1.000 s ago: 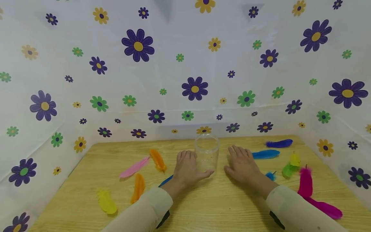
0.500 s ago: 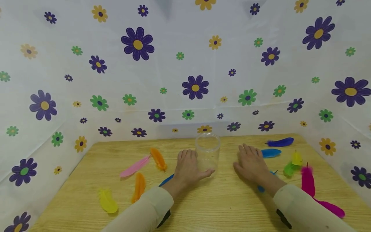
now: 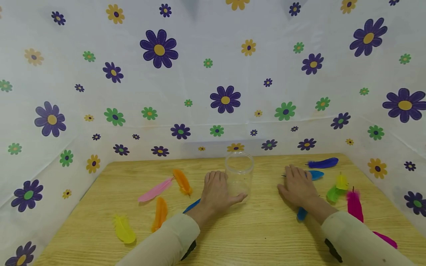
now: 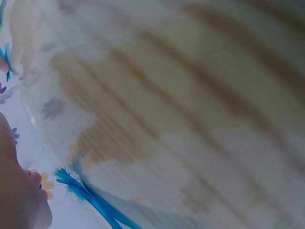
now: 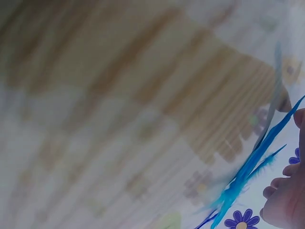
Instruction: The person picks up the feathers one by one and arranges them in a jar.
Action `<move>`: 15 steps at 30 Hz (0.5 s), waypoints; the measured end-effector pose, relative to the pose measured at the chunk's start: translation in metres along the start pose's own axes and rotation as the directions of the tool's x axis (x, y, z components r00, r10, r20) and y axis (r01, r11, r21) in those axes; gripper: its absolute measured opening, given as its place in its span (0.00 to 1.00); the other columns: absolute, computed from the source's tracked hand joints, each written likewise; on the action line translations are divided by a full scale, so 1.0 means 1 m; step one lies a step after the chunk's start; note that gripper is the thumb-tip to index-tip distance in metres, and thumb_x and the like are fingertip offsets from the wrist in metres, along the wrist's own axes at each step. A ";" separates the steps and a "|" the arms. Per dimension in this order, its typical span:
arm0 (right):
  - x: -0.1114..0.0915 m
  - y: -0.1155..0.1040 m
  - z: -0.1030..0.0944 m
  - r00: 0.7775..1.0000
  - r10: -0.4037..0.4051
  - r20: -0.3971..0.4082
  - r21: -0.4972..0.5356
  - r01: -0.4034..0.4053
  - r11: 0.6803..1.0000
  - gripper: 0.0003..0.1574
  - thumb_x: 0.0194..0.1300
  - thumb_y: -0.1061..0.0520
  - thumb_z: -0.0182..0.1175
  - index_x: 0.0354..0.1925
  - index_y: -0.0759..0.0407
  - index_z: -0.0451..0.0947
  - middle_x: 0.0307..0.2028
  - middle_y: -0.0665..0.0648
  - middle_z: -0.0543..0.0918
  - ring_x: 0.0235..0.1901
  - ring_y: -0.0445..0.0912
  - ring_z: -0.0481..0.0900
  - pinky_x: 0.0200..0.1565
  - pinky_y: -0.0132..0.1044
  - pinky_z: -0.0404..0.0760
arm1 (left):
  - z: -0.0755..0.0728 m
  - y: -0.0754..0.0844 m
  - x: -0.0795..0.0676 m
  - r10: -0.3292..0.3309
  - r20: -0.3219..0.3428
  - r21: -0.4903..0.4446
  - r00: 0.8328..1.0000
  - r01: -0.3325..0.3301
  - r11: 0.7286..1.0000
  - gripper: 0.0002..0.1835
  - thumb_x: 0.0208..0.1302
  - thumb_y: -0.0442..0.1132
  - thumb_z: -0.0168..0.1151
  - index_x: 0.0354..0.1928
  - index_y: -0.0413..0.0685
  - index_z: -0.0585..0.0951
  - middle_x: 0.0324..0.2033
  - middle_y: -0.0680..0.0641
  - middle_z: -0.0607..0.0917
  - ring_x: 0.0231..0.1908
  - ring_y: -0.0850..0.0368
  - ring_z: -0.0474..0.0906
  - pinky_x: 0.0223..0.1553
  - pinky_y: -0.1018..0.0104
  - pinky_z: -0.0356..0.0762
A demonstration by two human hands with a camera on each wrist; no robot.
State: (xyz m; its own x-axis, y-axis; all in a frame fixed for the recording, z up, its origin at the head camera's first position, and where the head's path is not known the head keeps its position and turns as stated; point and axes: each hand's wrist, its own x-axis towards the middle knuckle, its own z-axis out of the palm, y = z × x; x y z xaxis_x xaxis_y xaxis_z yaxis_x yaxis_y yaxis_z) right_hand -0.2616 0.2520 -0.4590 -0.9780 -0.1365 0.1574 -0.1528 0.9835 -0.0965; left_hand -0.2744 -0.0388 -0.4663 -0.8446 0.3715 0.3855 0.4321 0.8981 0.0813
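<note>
In the head view, my left hand (image 3: pixel 214 190) holds a clear plastic jar (image 3: pixel 239 175) from its left side, thumb across the front near the base. The jar stands upright with its mouth facing up. Behind my left wrist, a blue feather (image 3: pixel 192 205) is partly hidden. My right hand (image 3: pixel 299 186) is palm down at the right, its fingers loosely extended over part of a light blue feather (image 3: pixel 317 175). Below that wrist, another blue feather (image 3: pixel 301 214) shows partly. Blue feathers (image 5: pixel 252 162) also appear beside the hand in the right wrist view.
On the left lie a pink feather (image 3: pixel 155 190), orange feathers (image 3: pixel 182 181) and a yellow feather (image 3: pixel 124 229). At right are a dark blue feather (image 3: pixel 323 163), yellow (image 3: pixel 341 181) and green (image 3: pixel 334 194) feathers and magenta feathers (image 3: pixel 355 207). Flowered cloth (image 3: pixel 196 81) encloses the wooden table (image 3: pixel 246 236).
My right hand has moved rightward, away from the jar, toward the light blue feather. My left hand and the jar have stayed in place. The head view has shifted slightly.
</note>
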 end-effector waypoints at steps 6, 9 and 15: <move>-0.001 0.008 -0.002 1.000 0.020 0.010 0.006 -0.020 1.000 0.47 0.73 0.42 0.51 0.72 0.74 0.52 0.71 0.76 0.59 0.70 0.71 0.56 0.67 0.70 0.53 | -0.001 0.001 -0.001 0.000 0.004 -0.009 1.000 0.000 1.000 0.46 0.53 0.80 0.55 0.47 0.39 0.74 0.40 0.44 0.77 0.45 0.49 0.67 0.57 0.54 0.62; -0.001 0.012 -0.002 1.000 0.026 0.011 0.007 -0.026 1.000 0.47 0.73 0.42 0.50 0.72 0.75 0.52 0.71 0.76 0.59 0.70 0.71 0.56 0.67 0.70 0.53 | -0.001 0.000 -0.001 0.001 -0.002 -0.012 1.000 -0.001 1.000 0.46 0.53 0.80 0.55 0.47 0.40 0.74 0.40 0.45 0.77 0.44 0.50 0.67 0.56 0.54 0.62; -0.003 0.019 -0.003 0.999 0.038 0.010 -0.002 -0.038 0.999 0.46 0.73 0.43 0.50 0.71 0.76 0.53 0.70 0.77 0.60 0.69 0.72 0.56 0.66 0.71 0.53 | -0.001 0.000 0.000 0.002 -0.001 -0.007 1.000 -0.002 1.000 0.46 0.53 0.80 0.54 0.46 0.40 0.74 0.40 0.45 0.77 0.44 0.50 0.67 0.56 0.55 0.62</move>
State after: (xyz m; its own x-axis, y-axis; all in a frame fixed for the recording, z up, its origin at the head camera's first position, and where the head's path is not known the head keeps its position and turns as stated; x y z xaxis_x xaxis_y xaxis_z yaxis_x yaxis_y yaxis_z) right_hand -0.2613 0.2712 -0.4585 -0.9845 -0.1007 0.1436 -0.1156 0.9883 -0.1000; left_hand -0.2739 -0.0389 -0.4657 -0.8437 0.3727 0.3863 0.4355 0.8960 0.0868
